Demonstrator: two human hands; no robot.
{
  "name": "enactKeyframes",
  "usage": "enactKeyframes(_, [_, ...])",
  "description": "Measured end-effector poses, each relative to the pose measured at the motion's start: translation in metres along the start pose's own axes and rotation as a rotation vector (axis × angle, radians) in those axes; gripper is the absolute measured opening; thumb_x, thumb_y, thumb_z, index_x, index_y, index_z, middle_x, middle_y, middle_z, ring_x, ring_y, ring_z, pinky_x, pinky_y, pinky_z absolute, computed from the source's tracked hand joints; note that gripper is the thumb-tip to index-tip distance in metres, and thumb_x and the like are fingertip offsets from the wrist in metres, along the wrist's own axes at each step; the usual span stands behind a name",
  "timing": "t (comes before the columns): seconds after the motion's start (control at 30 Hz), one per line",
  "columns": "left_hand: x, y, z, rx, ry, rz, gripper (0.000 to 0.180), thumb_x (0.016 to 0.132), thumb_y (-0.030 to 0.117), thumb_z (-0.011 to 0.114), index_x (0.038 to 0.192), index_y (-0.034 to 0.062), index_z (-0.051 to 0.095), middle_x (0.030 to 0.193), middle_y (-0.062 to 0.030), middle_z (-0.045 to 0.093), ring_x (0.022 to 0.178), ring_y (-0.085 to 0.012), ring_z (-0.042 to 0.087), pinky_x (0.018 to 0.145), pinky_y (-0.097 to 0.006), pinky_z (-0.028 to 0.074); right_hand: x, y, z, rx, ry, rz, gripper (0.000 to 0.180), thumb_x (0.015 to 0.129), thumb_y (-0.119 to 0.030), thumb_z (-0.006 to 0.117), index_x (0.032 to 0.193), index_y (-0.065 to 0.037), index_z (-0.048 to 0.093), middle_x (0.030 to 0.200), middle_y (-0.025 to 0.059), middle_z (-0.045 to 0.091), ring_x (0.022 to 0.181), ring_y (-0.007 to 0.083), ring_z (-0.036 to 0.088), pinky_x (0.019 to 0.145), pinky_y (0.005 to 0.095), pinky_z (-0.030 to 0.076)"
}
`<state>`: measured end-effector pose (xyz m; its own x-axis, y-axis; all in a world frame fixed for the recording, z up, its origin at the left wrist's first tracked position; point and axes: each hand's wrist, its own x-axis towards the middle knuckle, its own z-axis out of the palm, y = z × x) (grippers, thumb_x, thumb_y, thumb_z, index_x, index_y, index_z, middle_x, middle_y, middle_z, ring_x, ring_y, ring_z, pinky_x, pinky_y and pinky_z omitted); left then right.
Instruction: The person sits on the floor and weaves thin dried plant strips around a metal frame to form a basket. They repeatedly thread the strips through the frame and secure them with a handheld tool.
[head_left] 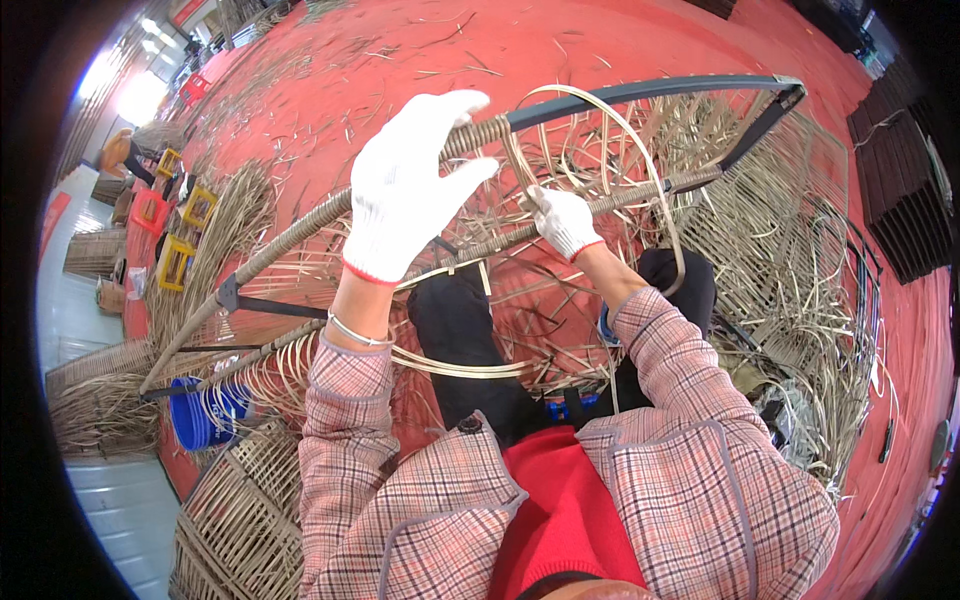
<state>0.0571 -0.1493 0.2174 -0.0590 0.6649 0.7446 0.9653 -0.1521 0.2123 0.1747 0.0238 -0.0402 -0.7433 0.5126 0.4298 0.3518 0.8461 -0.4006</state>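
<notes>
A long dark metal frame (650,88) lies across in front of me, tilted up to the right. Tan rattan-like strip is wound round much of its upper bar, while the right end is bare. My left hand (398,190), in a white knit glove, is over the wrapped bar with thumb and fingers apart. My right hand (565,222), gloved too, is closed on a weaving strip (518,160) that runs up to the edge of the wrapping. A pale loop of strip (660,185) arcs round to the right of that hand. The fingertips are partly hidden.
Woven strips and panels (780,270) pile up at the right, beside dark stacked panels (900,180). A blue bucket (192,420) stands at lower left, near a lattice panel (240,510). Yellow stools (178,262) and another person (120,152) are far left. Scraps litter the red floor (340,90).
</notes>
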Motion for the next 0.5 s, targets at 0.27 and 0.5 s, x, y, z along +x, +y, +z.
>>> enactKeyframes(0.27, [-0.036, 0.032, -0.007, 0.134, 0.071, -0.128, 0.039, 0.073, 0.027, 0.089, 0.104, 0.0122, 0.070, 0.087, -0.0046, 0.067, 0.075, -0.0236, 0.066, 0.067, -0.037, 0.052, -0.028, 0.000, -0.021, -0.020, 0.090, -0.054, 0.015, 0.091, -0.027, 0.070, 0.102, -0.017, 0.066, 0.083, 0.0064, 0.071, 0.074, 0.0291, 0.071, 0.061, 0.0441, 0.055])
enactKeyframes(0.5, [-0.077, 0.068, -0.012, 0.124, -0.135, -0.242, 0.042, 0.064, 0.026, 0.096, 0.090, 0.0137, 0.066, 0.090, -0.0056, 0.072, 0.076, -0.0256, 0.070, 0.067, -0.040, 0.054, -0.068, 0.032, 0.024, 0.812, -0.017, 0.551, 0.018, 0.097, -0.020, 0.061, 0.104, -0.005, 0.069, 0.082, 0.0038, 0.067, 0.059, 0.0153, 0.061, 0.054, 0.0338, 0.053])
